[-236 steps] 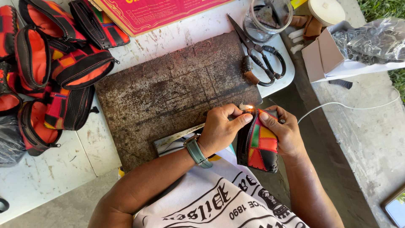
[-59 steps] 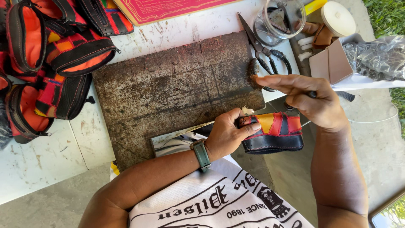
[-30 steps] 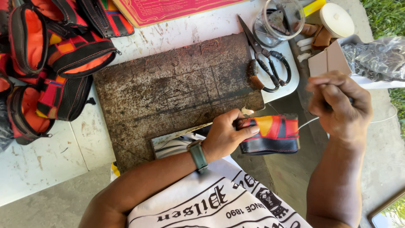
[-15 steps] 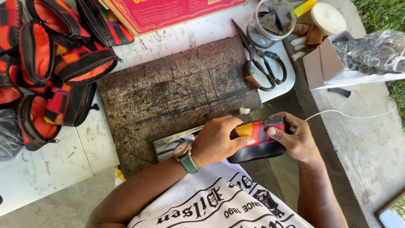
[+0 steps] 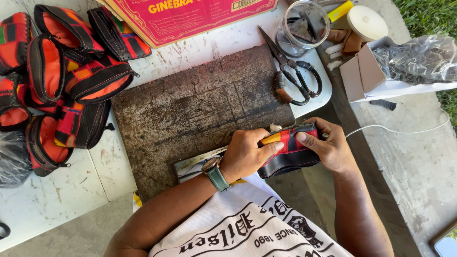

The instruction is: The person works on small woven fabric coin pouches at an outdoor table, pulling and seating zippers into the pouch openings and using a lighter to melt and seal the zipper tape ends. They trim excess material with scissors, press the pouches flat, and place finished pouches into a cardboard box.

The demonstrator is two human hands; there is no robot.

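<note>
Both hands hold one small patchwork pouch (image 5: 291, 153), red, yellow and black. Its long axis runs from 9 to 3 o'clock. The left hand (image 5: 247, 154) grips its 9 o'clock end and the right hand (image 5: 328, 147) its 3 o'clock end, equally near. It hangs off the 5 o'clock corner of the rusty metal plate (image 5: 200, 109) on the white table (image 5: 57, 200), with scissors (image 5: 295, 78) at 12 o'clock.

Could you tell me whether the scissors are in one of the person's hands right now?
No, the scissors lie on the table beyond the dark board, while both hands grip the small patchwork pouch.
</note>
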